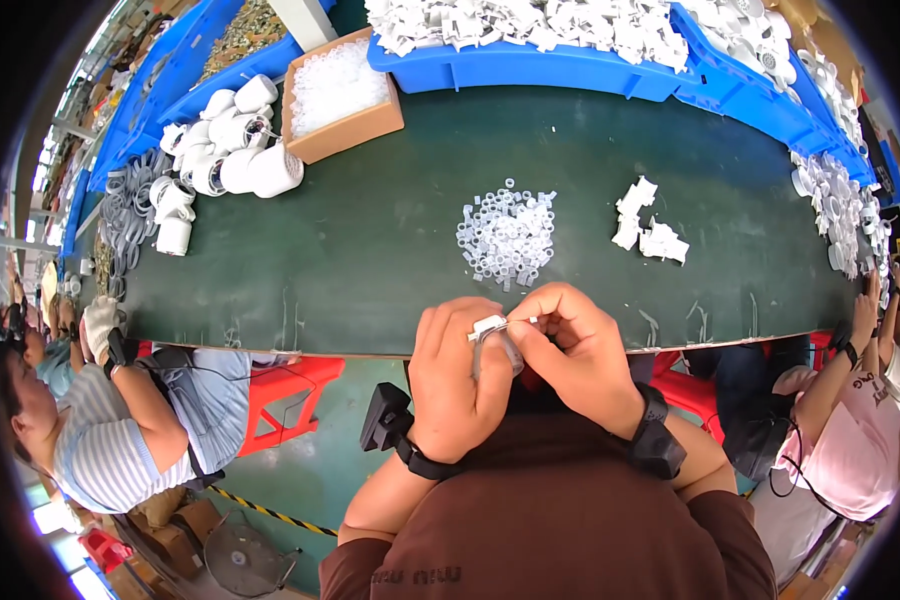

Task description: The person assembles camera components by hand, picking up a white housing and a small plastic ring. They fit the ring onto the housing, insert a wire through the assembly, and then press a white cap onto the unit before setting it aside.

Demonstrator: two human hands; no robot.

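Just over the near edge of the table, my left hand (455,380) is closed around a small white plastic part (489,326). Below that part, between the hands, a translucent piece shows, partly covered by my fingers. My right hand (582,350) meets the left one, thumb and forefinger pinched at the white part's right side. A thin, light-coloured bit sticks out of that pinch, too small to name. Beyond my hands lies a heap of small clear plastic rings (510,235). Several white plastic parts (650,225) lie to its right on the green table (370,260).
Blue bins (530,70) of white parts line the back. A cardboard box (345,135) of clear pieces stands at the back left, beside white round housings (235,150). Grey rings (125,215) lie at the far left. People work on both sides, near red stools (285,400).
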